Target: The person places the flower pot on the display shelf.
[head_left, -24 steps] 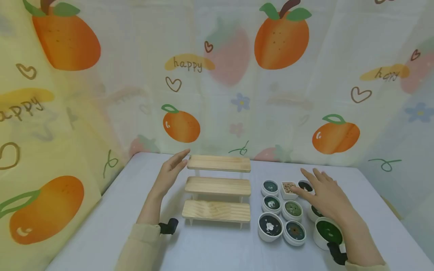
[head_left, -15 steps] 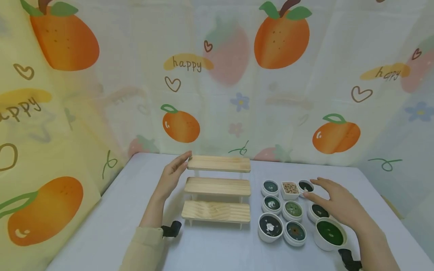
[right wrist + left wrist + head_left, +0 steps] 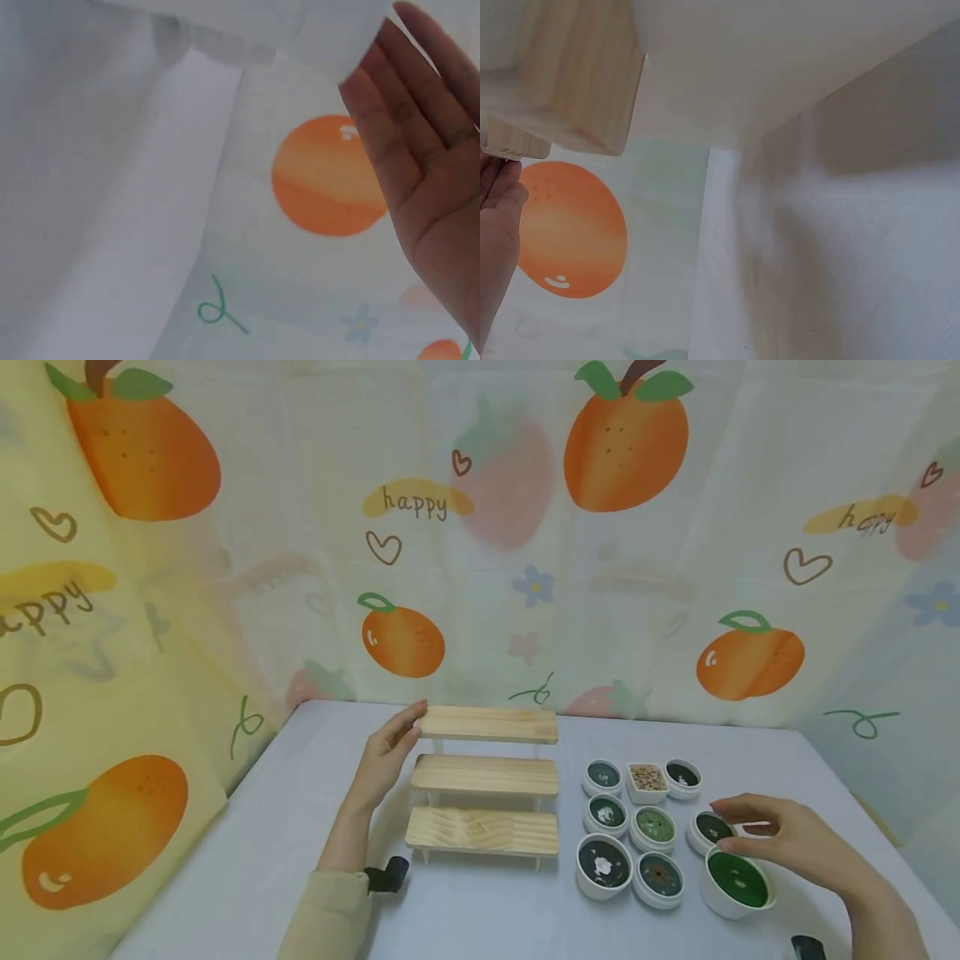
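My left hand [image 3: 384, 764] touches the left end of the top board [image 3: 487, 724] of a three-tier wooden stand, its fingers extended. The left wrist view shows that hand [image 3: 504, 202] with its fingertips at a wooden edge [image 3: 517, 142]. My right hand [image 3: 791, 837] is at the right side of a small white cup with a dark fill [image 3: 711, 830], thumb and fingers spread apart beside it. Just in front stands a larger white cup with a green fill [image 3: 738, 880]. In the right wrist view, the right hand's fingers [image 3: 409, 112] are long and nearly straight, their tips near a white surface.
Several more small white cups with dark and green fills, such as a near one [image 3: 603, 864], stand between the stand and my right hand. Among them is a square dish of beige bits [image 3: 648, 781]. A white cloth [image 3: 495, 918] covers the table; a printed curtain [image 3: 637, 577] hangs behind.
My right hand has moved from above the back cups toward me and right, to the small dark-filled cup. My left hand has come slightly right, onto the top board's end.
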Demonstrator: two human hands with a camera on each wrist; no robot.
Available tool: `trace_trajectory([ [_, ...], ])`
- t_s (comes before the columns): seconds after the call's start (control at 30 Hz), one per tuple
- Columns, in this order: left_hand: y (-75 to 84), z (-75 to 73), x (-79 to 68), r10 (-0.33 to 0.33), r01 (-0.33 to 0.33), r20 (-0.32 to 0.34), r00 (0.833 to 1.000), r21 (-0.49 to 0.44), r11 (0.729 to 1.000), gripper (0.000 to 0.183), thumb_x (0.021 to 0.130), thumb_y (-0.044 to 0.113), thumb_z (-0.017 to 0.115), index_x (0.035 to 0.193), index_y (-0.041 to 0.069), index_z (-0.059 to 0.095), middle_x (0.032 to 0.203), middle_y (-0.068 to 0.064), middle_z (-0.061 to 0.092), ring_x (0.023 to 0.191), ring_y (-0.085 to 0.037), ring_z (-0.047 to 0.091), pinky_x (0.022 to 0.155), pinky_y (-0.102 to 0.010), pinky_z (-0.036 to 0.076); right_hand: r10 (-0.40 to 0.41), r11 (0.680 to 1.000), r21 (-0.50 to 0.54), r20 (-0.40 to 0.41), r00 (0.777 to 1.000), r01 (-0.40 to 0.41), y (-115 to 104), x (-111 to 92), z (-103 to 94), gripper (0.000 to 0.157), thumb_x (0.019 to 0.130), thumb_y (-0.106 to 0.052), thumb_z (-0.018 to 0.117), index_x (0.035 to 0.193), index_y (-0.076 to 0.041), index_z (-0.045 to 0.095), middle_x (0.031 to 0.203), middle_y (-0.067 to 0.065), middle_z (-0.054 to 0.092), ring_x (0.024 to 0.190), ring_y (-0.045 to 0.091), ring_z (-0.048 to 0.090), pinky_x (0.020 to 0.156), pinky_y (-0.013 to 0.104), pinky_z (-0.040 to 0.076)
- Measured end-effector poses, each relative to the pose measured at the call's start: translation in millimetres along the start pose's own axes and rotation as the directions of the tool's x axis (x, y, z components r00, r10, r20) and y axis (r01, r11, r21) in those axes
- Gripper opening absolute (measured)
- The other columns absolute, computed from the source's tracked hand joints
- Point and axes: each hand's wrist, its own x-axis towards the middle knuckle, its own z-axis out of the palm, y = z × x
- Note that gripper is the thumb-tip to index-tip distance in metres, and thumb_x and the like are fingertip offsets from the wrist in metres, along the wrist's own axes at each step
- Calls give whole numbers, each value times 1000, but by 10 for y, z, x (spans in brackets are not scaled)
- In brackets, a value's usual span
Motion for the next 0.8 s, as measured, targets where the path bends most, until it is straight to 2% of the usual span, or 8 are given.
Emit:
trace_trajectory([
  [0.07, -7, 5, -8, 1, -1, -9, 1000, -4, 1000, 43, 103, 19, 52, 143, 2, 49, 156, -12, 43, 148, -30, 36, 105, -3, 38, -46, 998, 41, 15, 999, 45, 87, -21, -19, 48, 85, -34, 77, 126, -12, 65, 121, 8, 71, 102, -6, 61, 80, 17, 56],
  [0.13, -11, 7, -14, 2, -2, -12, 1000, -3, 1000, 43, 103, 19, 51, 143, 1, 49, 157, -12, 42, 148, -30, 36, 106, -3, 38, -99, 992, 77, 41, 994, 96, 170, -35, -31, 48, 84, -29, 78, 126, -12, 64, 121, 5, 70, 102, -14, 56, 81, 16, 56],
  [0.27, -12, 7, -23, -3, 3, -24, 1000, -8, 1000, 43, 103, 20, 51, 142, 3, 50, 156, -11, 43, 148, -29, 36, 106, -2, 37, -193, 975, 127, 83, 978, 182, 309, -59, -32, 54, 79, -19, 80, 129, -12, 60, 124, -7, 67, 110, -16, 53, 84, 16, 55],
  [0.4, -10, 8, -21, -5, 5, -29, 1000, -16, 1000, 42, 103, 20, 52, 142, 4, 51, 156, -10, 44, 148, -27, 37, 107, -3, 37, -231, 965, 157, 117, 966, 212, 416, -84, -27, 61, 75, -14, 82, 131, -12, 58, 126, -17, 63, 112, -17, 49, 84, 15, 52],
  [0.53, -11, 12, -11, -7, 6, -27, 1000, -23, 1000, 42, 103, 20, 52, 142, 4, 51, 156, -10, 44, 148, -27, 37, 107, -3, 38, -242, 955, 212, 162, 957, 206, 512, -97, -23, 65, 73, -13, 81, 132, -9, 55, 127, -23, 60, 112, -17, 48, 83, 14, 51],
  [0.7, -22, 17, -9, -12, 11, -28, 1000, -23, 1000, 42, 103, 21, 52, 142, 3, 51, 156, -9, 44, 148, -27, 36, 107, -3, 37, -211, 945, 297, 243, 947, 135, 606, -102, 5, 69, 75, -12, 77, 138, -5, 49, 130, -34, 52, 112, -19, 44, 83, 14, 50],
  [0.77, -32, 20, -8, -15, 14, -25, 1000, -22, 1000, 43, 103, 21, 52, 142, 4, 51, 156, -9, 44, 148, -26, 36, 107, -3, 37, -190, 945, 311, 272, 943, 101, 632, -102, 22, 71, 76, -13, 76, 141, -6, 46, 129, -39, 47, 112, -20, 42, 83, 19, 50],
  [0.8, -36, 22, -7, -16, 15, -24, 1000, -21, 1000, 43, 103, 22, 51, 142, 4, 51, 156, -9, 44, 149, -26, 36, 107, -3, 37, -183, 945, 314, 283, 942, 89, 643, -102, 30, 72, 77, -14, 76, 141, -6, 45, 129, -41, 45, 111, -21, 42, 86, 27, 53],
])
